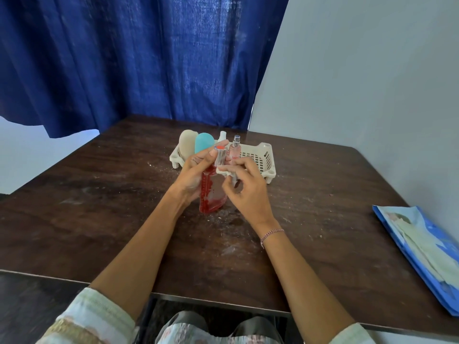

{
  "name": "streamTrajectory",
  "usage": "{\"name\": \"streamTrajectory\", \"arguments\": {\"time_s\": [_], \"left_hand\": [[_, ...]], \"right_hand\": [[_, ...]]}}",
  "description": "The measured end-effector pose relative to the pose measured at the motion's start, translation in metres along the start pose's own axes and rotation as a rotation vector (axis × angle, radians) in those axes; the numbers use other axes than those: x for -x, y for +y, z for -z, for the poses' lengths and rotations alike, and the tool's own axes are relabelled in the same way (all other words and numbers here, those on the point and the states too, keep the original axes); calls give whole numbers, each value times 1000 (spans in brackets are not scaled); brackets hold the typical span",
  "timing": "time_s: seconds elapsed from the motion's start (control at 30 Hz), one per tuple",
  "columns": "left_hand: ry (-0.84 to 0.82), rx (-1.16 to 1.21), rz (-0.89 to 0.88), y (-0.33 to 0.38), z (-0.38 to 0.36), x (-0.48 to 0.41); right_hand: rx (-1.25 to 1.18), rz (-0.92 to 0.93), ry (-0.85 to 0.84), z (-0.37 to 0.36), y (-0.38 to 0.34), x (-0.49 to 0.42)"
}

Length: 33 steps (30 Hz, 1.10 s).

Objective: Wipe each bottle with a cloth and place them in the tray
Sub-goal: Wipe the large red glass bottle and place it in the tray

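My left hand (192, 173) grips a red, see-through bottle (212, 194) with a clear cap, held upright just above the dark table (99, 207). Pinched in my right hand (248, 187) is a small white cloth (224, 171), pressed against the bottle's neck. Behind my hands stands a cream slotted tray (263, 157). In it stand a beige bottle (187, 144), a turquoise bottle (203, 142), a white-capped bottle (222, 136) mostly hidden, and a small pink spray bottle (235, 150).
A blue packet (422, 252) with pale cloths lies at the table's right edge. A blue curtain (136, 58) hangs behind the table and a grey wall (360, 83) stands on the right. White specks dot the tabletop.
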<state>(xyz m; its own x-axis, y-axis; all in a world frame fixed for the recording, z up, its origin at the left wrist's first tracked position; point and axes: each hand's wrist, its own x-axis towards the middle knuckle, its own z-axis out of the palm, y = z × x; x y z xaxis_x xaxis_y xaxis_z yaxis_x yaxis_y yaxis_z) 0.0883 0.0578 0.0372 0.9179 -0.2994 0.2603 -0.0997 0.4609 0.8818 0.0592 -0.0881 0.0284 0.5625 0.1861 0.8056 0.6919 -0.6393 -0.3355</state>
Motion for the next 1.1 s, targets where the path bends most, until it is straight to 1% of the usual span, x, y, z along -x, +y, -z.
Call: {"name": "streamTrajectory", "arguments": {"time_s": [0.1, 0.27, 0.33, 0.47, 0.63, 0.8, 0.93, 1.1], "left_hand": [[14, -17, 8, -1, 3, -3], [-17, 36, 8, 0, 3, -1], [-27, 29, 2, 1, 4, -1], [4, -25, 9, 3, 7, -4], [-4, -7, -8, 4, 7, -3], [53, -62, -15, 5, 4, -3], [39, -65, -11, 6, 3, -1], [46, -102, -13, 5, 0, 0]], "right_hand": [[23, -39, 31, 2, 7, 1], [-4, 69, -36, -2, -3, 2], [-7, 54, -27, -1, -1, 0], [20, -46, 18, 2, 10, -1], [-13, 8, -39, -2, 2, 0], [-20, -160, -1, -2, 12, -3], [-17, -103, -41, -2, 8, -4], [-7, -219, 10, -4, 12, -7]]}}
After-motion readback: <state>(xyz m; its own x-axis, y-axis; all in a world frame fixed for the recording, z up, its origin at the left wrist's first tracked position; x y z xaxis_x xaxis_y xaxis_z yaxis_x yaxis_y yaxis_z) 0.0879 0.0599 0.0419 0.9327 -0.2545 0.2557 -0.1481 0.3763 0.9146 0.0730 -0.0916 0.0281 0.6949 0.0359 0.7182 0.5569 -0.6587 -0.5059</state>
